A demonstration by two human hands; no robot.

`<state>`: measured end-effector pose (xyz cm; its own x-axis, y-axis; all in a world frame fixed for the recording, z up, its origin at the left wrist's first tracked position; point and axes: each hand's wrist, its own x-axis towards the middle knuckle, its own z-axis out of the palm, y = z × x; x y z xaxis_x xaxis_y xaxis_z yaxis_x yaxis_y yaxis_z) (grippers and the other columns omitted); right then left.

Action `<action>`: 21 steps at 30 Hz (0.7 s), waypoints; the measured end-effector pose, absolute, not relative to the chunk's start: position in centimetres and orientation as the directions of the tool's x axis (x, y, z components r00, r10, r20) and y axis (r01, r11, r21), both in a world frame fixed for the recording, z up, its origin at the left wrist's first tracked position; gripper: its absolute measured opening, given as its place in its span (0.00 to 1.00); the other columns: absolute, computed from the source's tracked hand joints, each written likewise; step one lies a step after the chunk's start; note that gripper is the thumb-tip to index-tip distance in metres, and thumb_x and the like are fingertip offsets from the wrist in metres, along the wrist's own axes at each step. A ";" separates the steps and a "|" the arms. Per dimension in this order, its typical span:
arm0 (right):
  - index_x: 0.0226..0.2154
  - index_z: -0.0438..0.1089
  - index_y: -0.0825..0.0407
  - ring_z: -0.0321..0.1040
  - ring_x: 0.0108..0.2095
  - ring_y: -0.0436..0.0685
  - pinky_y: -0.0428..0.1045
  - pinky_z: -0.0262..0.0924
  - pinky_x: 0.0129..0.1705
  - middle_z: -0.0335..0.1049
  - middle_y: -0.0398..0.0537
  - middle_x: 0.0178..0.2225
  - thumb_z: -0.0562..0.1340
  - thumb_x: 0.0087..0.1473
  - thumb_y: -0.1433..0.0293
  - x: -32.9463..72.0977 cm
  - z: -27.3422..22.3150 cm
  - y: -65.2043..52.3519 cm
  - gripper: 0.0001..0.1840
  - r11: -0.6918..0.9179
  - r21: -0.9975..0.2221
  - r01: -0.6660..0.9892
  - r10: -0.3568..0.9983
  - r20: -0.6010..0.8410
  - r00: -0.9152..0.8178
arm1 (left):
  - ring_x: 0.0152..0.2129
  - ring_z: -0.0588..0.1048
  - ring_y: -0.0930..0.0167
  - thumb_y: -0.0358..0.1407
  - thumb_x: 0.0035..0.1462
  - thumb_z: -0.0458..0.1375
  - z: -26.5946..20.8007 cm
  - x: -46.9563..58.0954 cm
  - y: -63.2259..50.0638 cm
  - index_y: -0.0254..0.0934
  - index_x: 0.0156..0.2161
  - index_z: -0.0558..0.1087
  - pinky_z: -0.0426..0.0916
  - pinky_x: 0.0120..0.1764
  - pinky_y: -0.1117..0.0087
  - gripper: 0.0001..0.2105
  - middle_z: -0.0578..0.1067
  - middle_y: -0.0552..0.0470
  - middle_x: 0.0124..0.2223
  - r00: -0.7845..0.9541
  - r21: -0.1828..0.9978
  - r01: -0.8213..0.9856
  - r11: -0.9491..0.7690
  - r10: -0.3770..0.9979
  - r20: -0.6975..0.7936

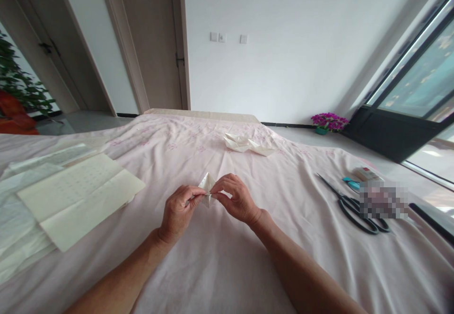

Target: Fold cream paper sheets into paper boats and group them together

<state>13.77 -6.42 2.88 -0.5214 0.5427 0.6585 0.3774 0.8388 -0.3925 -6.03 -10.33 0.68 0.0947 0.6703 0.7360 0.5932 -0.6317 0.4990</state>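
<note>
Between my two hands is a small piece of folded white paper (pixel 207 182), with a pointed tip standing up and another pointing down. My left hand (pixel 180 206) pinches its left side between thumb and fingers. On the other side, my right hand (pixel 237 196) pinches it the same way, and the fingertips of both hands nearly meet at its middle. The fingers cover part of the folds. Farther off, in front of my hands, some folded paper boats (pixel 244 144) lie close together on the pink cloth (pixel 220 266).
A stack of creased paper sheets (pixel 85 191) lies at the left. To the right are black-handled scissors (pixel 349 205), a turquoise-handled item (pixel 351 183), a small box (pixel 367 174) and a blurred-out patch. Beyond the cloth stand a door (pixel 152 44) and pink flowers (pixel 329 121).
</note>
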 end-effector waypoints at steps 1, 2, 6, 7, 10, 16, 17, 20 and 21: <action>0.34 0.71 0.49 0.67 0.37 0.55 0.53 0.59 0.43 0.74 0.47 0.33 0.60 0.59 0.65 13.8 2.8 -6.4 0.06 0.837 -0.393 0.381 0.545 0.658 -0.519 | 0.30 0.74 0.73 0.33 0.58 0.57 0.6 -6.0 -10.3 0.40 0.37 0.75 0.69 0.36 0.72 0.04 0.77 0.53 0.33 0.094 0.501 0.594 -0.629 0.673 0.734; 0.34 0.71 0.49 0.67 0.37 0.55 0.53 0.59 0.43 0.74 0.46 0.32 0.60 0.59 0.65 13.7 2.8 -6.4 0.06 0.835 -0.393 0.385 0.548 0.658 -0.516 | 0.30 0.74 0.73 0.34 0.58 0.58 0.6 -6.0 -10.3 0.40 0.36 0.75 0.69 0.36 0.72 0.03 0.77 0.54 0.33 0.093 0.503 0.596 -0.626 0.676 0.731; 0.35 0.71 0.49 0.67 0.38 0.54 0.52 0.59 0.44 0.74 0.46 0.33 0.60 0.59 0.65 13.8 2.8 -6.5 0.06 0.833 -0.399 0.383 0.552 0.650 -0.522 | 0.29 0.74 0.73 0.35 0.58 0.58 0.6 -6.0 -10.3 0.40 0.35 0.74 0.68 0.34 0.73 0.03 0.76 0.54 0.32 0.103 0.499 0.605 -0.621 0.682 0.724; 0.35 0.71 0.49 0.67 0.38 0.54 0.52 0.59 0.44 0.74 0.46 0.33 0.59 0.59 0.65 13.8 2.8 -6.5 0.06 0.832 -0.406 0.377 0.553 0.645 -0.527 | 0.30 0.74 0.73 0.35 0.57 0.59 0.6 -6.0 -10.3 0.40 0.35 0.74 0.68 0.35 0.72 0.02 0.76 0.54 0.31 0.103 0.498 0.607 -0.619 0.683 0.723; 0.34 0.71 0.49 0.67 0.38 0.55 0.53 0.59 0.44 0.73 0.46 0.33 0.59 0.60 0.64 13.8 2.9 -6.5 0.07 0.831 -0.429 0.354 0.556 0.639 -0.531 | 0.30 0.74 0.72 0.35 0.57 0.59 0.6 -6.0 -10.2 0.40 0.34 0.74 0.69 0.36 0.71 0.02 0.76 0.54 0.31 0.095 0.500 0.610 -0.614 0.684 0.724; 0.32 0.71 0.49 0.67 0.37 0.55 0.53 0.60 0.43 0.73 0.47 0.31 0.60 0.58 0.62 13.7 2.7 -6.5 0.09 0.835 -0.425 0.350 0.551 0.659 -0.512 | 0.31 0.74 0.71 0.37 0.58 0.58 0.7 -6.0 -10.3 0.40 0.33 0.73 0.68 0.36 0.70 0.04 0.76 0.54 0.31 0.080 0.488 0.631 -0.603 0.677 0.732; 0.32 0.71 0.49 0.67 0.37 0.55 0.53 0.60 0.43 0.73 0.47 0.31 0.61 0.58 0.62 13.7 2.7 -6.5 0.09 0.834 -0.425 0.352 0.551 0.661 -0.510 | 0.31 0.74 0.71 0.36 0.58 0.58 0.7 -5.9 -10.3 0.40 0.33 0.72 0.68 0.37 0.70 0.04 0.76 0.54 0.31 0.081 0.477 0.638 -0.604 0.669 0.739; 0.31 0.71 0.49 0.67 0.37 0.55 0.53 0.59 0.42 0.72 0.47 0.31 0.62 0.56 0.61 13.7 2.6 -6.5 0.10 0.832 -0.428 0.352 0.554 0.661 -0.506 | 0.31 0.73 0.71 0.34 0.58 0.58 0.8 -5.9 -10.5 0.40 0.34 0.71 0.67 0.37 0.70 0.02 0.76 0.54 0.32 0.118 0.414 0.657 -0.630 0.629 0.769; 0.31 0.71 0.49 0.66 0.37 0.55 0.53 0.59 0.42 0.72 0.47 0.31 0.63 0.56 0.60 13.7 2.7 -6.5 0.10 0.832 -0.431 0.350 0.555 0.660 -0.506 | 0.31 0.73 0.71 0.33 0.58 0.58 0.9 -5.9 -10.5 0.40 0.34 0.71 0.67 0.38 0.70 0.02 0.76 0.54 0.32 0.138 0.387 0.663 -0.640 0.613 0.778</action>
